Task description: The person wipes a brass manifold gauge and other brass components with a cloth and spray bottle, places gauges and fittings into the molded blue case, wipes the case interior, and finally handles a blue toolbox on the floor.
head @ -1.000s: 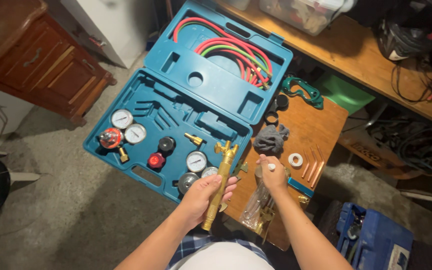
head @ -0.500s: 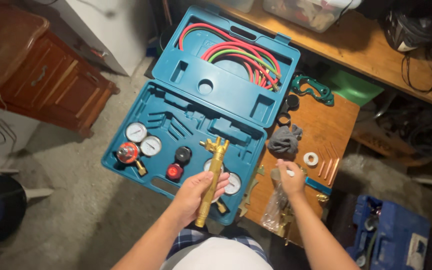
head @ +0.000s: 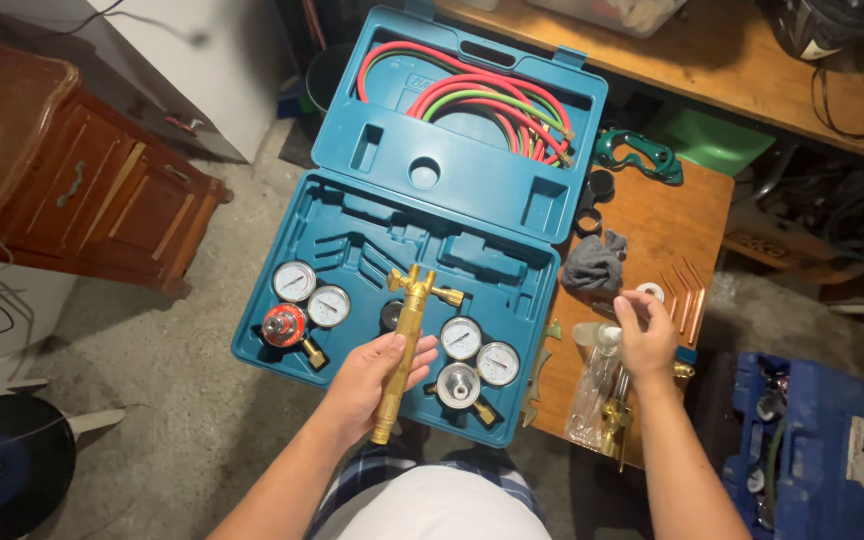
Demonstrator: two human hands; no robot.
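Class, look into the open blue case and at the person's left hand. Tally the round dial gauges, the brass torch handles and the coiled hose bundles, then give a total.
Round dial gauges: 4
Brass torch handle, held in the left hand: 1
Coiled hose bundle in the lid of the blue case: 1
Total: 6

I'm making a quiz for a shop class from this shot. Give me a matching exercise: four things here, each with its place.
Things:
1. brass torch handle
2. coiled hoses
3. grey rag
4. green goggles

Places:
A. in the case lid
B. held in the left hand
C. far edge of the wooden board
D. on the board, beyond the right hand

Pairs: 1-B, 2-A, 3-D, 4-C
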